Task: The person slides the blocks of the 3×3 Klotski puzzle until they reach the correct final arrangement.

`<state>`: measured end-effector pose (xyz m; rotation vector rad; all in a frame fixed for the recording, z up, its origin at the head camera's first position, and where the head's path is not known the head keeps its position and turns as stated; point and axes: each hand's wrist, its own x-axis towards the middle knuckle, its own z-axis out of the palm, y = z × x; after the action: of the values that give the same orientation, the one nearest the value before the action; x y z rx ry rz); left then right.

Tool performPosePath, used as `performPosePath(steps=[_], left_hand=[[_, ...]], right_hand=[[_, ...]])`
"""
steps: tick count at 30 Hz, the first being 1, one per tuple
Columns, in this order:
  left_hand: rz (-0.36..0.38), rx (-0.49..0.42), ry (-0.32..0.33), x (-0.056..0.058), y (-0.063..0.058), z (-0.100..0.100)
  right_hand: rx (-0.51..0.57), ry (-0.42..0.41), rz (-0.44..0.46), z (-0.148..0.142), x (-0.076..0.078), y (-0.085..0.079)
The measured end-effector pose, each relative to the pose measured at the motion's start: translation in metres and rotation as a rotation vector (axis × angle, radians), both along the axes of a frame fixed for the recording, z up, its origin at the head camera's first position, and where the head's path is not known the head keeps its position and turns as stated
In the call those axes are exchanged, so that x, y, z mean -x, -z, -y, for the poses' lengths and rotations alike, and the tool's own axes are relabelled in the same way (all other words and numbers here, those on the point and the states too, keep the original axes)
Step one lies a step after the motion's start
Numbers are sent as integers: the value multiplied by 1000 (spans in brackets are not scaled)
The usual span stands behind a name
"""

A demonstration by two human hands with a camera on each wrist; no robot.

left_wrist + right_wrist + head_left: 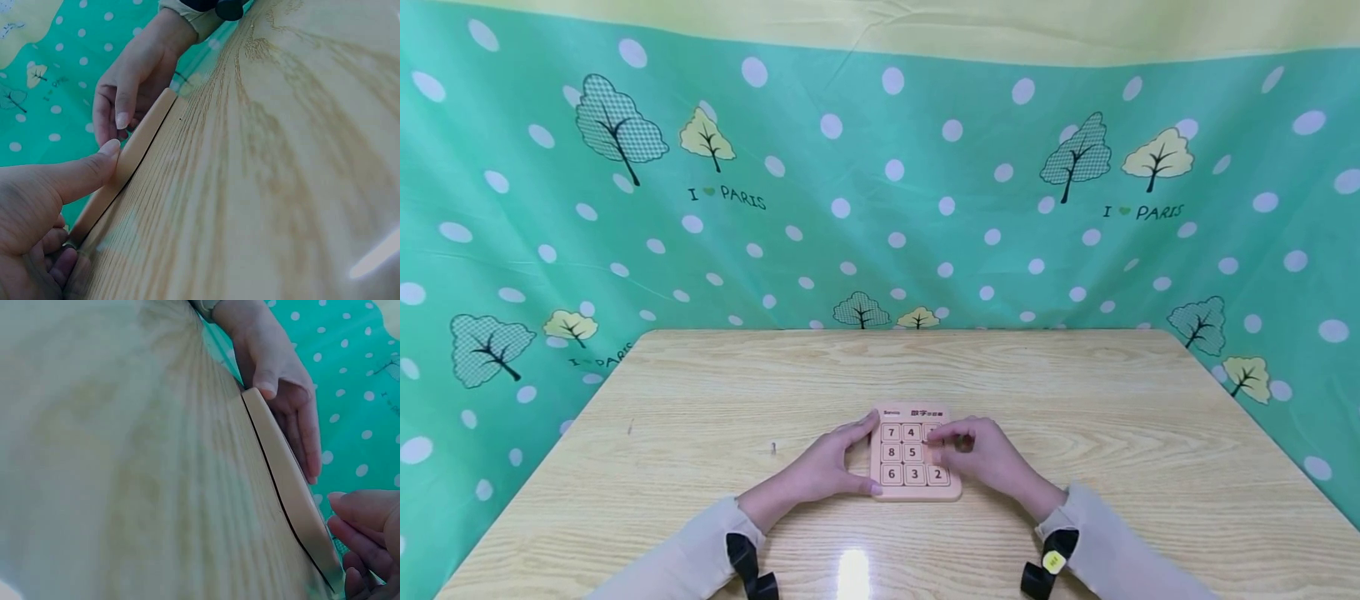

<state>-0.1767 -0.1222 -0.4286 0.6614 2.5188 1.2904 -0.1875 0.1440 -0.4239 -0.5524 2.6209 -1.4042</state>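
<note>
A pale pink number slide puzzle (917,493) lies flat on the table, with numbered tiles in a square grid. My left hand (823,462) holds its left side, thumb at the lower corner and fingers at the upper one. In the left wrist view the left thumb (94,172) rests against the puzzle's edge (134,150). Over the right column is my right hand (988,454), its index finger and thumb reaching onto the tiles and partly hiding them. The right wrist view shows the right hand's fingers (365,512) bent beside the puzzle's side (281,469); their exact contact is hidden.
The wood-grain table (700,400) extends around the puzzle on all sides. Behind it hangs a green dotted curtain (865,192) with printed trees. A bright reflection (853,575) shows near the front. Black straps (745,558) sit on both wrists.
</note>
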Motion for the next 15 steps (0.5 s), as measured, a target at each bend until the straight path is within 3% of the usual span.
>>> performPosePath(steps=[15], left_hand=[[-19,7,4,0,1,0]], right_hand=[[-35,-53,-5,-7,-15,-1]])
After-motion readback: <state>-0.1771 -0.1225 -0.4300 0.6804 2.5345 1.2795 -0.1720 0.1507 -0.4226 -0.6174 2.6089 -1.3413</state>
